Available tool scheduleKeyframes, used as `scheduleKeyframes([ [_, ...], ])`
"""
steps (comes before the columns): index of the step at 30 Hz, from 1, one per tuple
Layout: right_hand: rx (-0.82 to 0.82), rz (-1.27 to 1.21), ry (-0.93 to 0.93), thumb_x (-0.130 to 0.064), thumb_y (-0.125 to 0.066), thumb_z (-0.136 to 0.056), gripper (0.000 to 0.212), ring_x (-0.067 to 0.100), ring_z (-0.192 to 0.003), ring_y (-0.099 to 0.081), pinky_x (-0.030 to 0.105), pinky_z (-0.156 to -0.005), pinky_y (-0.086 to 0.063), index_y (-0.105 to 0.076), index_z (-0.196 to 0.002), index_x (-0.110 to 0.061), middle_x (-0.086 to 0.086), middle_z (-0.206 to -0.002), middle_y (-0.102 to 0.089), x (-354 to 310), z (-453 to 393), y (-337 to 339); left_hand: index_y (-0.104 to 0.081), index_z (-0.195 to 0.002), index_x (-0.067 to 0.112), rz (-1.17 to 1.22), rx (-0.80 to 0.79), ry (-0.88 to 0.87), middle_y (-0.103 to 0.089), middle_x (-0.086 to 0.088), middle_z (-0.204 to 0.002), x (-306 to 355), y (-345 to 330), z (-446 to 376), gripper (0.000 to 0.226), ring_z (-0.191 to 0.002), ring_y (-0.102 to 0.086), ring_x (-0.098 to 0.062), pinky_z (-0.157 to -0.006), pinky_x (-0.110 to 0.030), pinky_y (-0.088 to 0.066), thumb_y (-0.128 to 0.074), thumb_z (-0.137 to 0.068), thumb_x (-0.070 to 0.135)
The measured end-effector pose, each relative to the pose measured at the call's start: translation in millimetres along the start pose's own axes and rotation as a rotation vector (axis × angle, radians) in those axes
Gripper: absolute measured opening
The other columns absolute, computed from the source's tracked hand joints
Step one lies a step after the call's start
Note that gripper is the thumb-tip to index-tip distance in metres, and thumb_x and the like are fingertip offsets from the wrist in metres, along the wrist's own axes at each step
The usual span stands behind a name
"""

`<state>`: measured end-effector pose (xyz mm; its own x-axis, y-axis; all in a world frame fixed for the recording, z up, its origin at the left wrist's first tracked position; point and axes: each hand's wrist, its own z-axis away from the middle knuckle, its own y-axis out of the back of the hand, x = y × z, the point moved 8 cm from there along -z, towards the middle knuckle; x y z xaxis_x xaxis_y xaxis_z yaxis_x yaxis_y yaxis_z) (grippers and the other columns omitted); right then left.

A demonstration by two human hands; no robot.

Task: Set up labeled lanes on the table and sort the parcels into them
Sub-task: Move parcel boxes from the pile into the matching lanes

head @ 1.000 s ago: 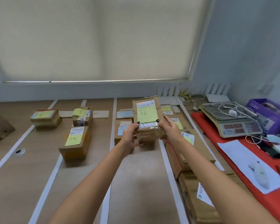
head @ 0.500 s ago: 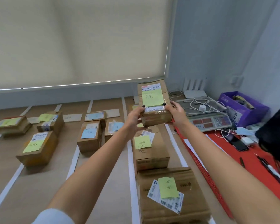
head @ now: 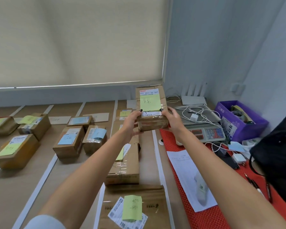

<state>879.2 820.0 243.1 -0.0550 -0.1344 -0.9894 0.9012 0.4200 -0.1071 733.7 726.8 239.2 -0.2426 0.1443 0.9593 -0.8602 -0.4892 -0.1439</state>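
Note:
I hold a brown cardboard parcel (head: 151, 107) with a green sticky note above the far right of the table. My left hand (head: 132, 122) grips its left side, my right hand (head: 172, 119) its right side, thumbs on top. White tape strips (head: 43, 175) divide the wooden table into lanes. Under my arms, the rightmost lane holds a long parcel (head: 125, 164) and a nearer parcel with a green note (head: 133, 207). Two parcels with blue notes (head: 69, 141) sit in the lane to the left. Parcels with yellow-green notes (head: 13, 150) lie further left.
A red mat (head: 206, 217) at the right carries a weighing scale (head: 205, 129) with white cables, a sheet of paper (head: 185, 176), a purple box (head: 241, 119), a black bag (head: 277, 156) and pens. Paper lane labels (head: 59, 120) lie at the lanes' far ends.
The view has swung right and the parcel in both hands has moved toward the rightmost lane, above the long parcel. The hold on the parcel is the same.

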Motion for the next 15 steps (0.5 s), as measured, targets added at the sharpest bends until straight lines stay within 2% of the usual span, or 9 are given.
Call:
scheduleKeyframes([
  [2,0.009,-0.015,-0.012,-0.027,-0.06,-0.086,0.059,0.019,-0.098,-0.061,0.038,-0.079,-0.056,-0.036,-0.138,-0.018,0.006,-0.126,-0.055,2.2,-12.9,2.4,-0.058,-0.091,0.026,-0.033,-0.002,-0.014,-0.058,-0.008,-0.108,5.0,-3.1,-12.0,0.01,-0.106,-0.054,-0.025,-0.081,-0.046,-0.055,-0.05,-0.092,0.032],
  [5,0.057,0.0,0.01,-0.029,-0.062,-0.085,0.057,0.026,-0.112,-0.057,0.047,-0.098,-0.048,-0.039,-0.135,-0.012,0.012,-0.13,-0.052,-4.0,-41.8,6.3,-0.059,-0.094,0.025,-0.104,-0.047,-0.074,-0.06,-0.005,-0.104,24.4,-11.4,-35.1,0.014,-0.108,-0.054,-0.024,-0.076,-0.038,-0.054,-0.047,-0.093,0.032],
  [8,0.072,0.005,0.067,-0.032,-0.06,-0.086,0.054,0.026,-0.111,-0.055,0.047,-0.103,-0.043,-0.042,-0.133,-0.012,0.009,-0.126,-0.054,-23.0,-75.5,2.3,-0.06,-0.097,0.024,-0.138,-0.067,-0.146,-0.062,-0.003,-0.1,52.9,-15.1,-65.4,0.015,-0.103,-0.057,-0.022,-0.072,-0.031,-0.052,-0.046,-0.095,0.03],
  [11,0.08,0.041,0.105,-0.035,-0.059,-0.086,0.055,0.029,-0.117,-0.054,0.043,-0.1,-0.045,-0.044,-0.134,-0.013,0.011,-0.129,-0.056,-33.9,-112.4,0.0,-0.055,-0.119,0.017,-0.145,-0.061,-0.18,-0.061,-0.004,-0.102,71.4,-15.1,-101.1,0.026,-0.098,-0.056,-0.021,-0.076,-0.032,-0.051,-0.047,-0.095,0.025],
  [15,0.084,0.077,0.094,-0.034,-0.059,-0.085,0.057,0.027,-0.115,-0.056,0.032,-0.086,-0.046,-0.045,-0.137,-0.014,0.011,-0.129,-0.057,-15.5,-163.6,-4.0,-0.049,-0.128,0.016,-0.173,-0.029,-0.165,-0.062,-0.005,-0.105,66.4,-6.9,-154.9,0.033,-0.1,-0.058,-0.021,-0.082,-0.032,-0.05,-0.047,-0.095,0.021],
])
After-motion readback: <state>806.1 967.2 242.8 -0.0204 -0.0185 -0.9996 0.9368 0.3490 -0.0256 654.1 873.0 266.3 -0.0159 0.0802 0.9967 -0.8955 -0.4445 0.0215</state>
